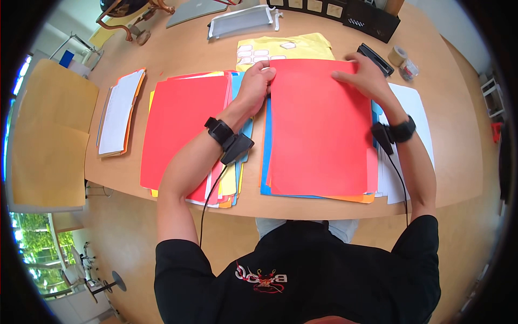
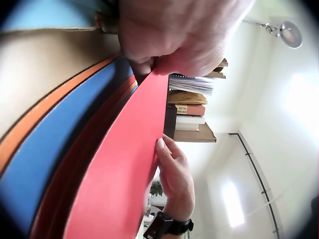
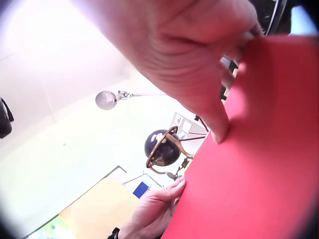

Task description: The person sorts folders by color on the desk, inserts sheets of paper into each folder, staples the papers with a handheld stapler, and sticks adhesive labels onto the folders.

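A large red folder (image 1: 321, 129) lies over the right-hand stack, its upper end raised above the layers below. My left hand (image 1: 254, 86) pinches its upper left corner, thumb on the front face. At the upper right corner is my right hand (image 1: 371, 81), with the thumb laid on the red face and the other fingers over the top edge. Beneath the folder show blue (image 2: 30, 184) and orange (image 2: 45, 107) edges. Another stack, topped by a red folder (image 1: 186, 121), sits to the left, with yellow, white and blue edges sticking out.
White sheets (image 1: 413, 124) lie right of the stack. Behind it are a yellow patterned packet (image 1: 286, 46), a black hole punch (image 1: 376, 59) and tape rolls (image 1: 397, 55). A white-topped pile (image 1: 116, 119) sits far left. The table's front edge (image 1: 253, 210) runs close to my body.
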A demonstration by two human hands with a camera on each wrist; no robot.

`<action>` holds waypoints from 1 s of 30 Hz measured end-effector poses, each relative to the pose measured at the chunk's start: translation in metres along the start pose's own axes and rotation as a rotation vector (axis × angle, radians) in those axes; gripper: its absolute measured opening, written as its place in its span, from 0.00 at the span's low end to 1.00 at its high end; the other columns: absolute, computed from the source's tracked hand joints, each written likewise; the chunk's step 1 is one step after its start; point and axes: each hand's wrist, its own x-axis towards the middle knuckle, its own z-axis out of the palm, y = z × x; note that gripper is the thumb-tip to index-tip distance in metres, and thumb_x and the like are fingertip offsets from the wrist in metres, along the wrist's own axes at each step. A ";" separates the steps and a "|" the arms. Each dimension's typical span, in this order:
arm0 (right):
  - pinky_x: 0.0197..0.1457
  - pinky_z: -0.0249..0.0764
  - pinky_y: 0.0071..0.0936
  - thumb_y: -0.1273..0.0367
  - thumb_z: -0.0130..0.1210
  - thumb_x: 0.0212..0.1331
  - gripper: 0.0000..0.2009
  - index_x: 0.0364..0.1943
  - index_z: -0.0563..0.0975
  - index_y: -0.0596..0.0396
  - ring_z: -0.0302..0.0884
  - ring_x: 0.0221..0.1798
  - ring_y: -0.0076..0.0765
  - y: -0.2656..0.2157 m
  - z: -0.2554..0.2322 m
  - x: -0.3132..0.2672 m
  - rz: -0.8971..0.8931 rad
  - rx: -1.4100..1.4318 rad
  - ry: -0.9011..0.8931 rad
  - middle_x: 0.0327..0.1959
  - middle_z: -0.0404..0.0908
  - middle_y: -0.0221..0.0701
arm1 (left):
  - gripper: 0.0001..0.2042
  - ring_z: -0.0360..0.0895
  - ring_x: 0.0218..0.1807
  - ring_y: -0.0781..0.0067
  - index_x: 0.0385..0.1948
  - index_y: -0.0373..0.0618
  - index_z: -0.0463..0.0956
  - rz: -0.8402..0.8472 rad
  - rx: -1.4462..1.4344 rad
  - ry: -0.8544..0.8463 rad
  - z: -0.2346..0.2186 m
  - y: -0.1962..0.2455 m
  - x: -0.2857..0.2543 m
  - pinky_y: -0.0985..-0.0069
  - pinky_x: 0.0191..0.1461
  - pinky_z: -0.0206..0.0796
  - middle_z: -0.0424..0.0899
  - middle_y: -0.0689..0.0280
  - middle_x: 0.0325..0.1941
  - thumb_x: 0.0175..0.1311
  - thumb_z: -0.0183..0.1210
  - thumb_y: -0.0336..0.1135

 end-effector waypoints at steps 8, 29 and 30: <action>0.37 0.68 0.15 0.63 0.63 0.63 0.18 0.50 0.77 0.62 0.76 0.33 0.15 0.027 -0.009 -0.054 0.310 0.782 -0.096 0.31 0.84 0.29 | 0.18 0.84 0.44 0.68 0.58 0.32 0.66 0.000 0.010 -0.015 0.011 0.005 -0.005 0.76 0.48 0.77 0.83 0.55 0.48 0.69 0.53 0.26; 0.29 0.75 0.17 0.64 0.57 0.66 0.11 0.36 0.80 0.60 0.77 0.25 0.17 0.036 0.011 -0.054 0.266 0.651 0.086 0.23 0.78 0.25 | 0.24 0.73 0.64 0.72 0.65 0.45 0.67 0.272 0.259 0.271 -0.076 0.207 -0.109 0.70 0.66 0.66 0.77 0.65 0.61 0.69 0.60 0.34; 0.29 0.75 0.17 0.64 0.57 0.66 0.11 0.36 0.80 0.60 0.77 0.25 0.17 0.036 0.011 -0.054 0.273 0.658 0.089 0.23 0.78 0.25 | 0.24 0.73 0.64 0.72 0.65 0.45 0.67 0.267 0.267 0.266 -0.105 0.214 -0.111 0.70 0.66 0.66 0.77 0.65 0.61 0.69 0.60 0.34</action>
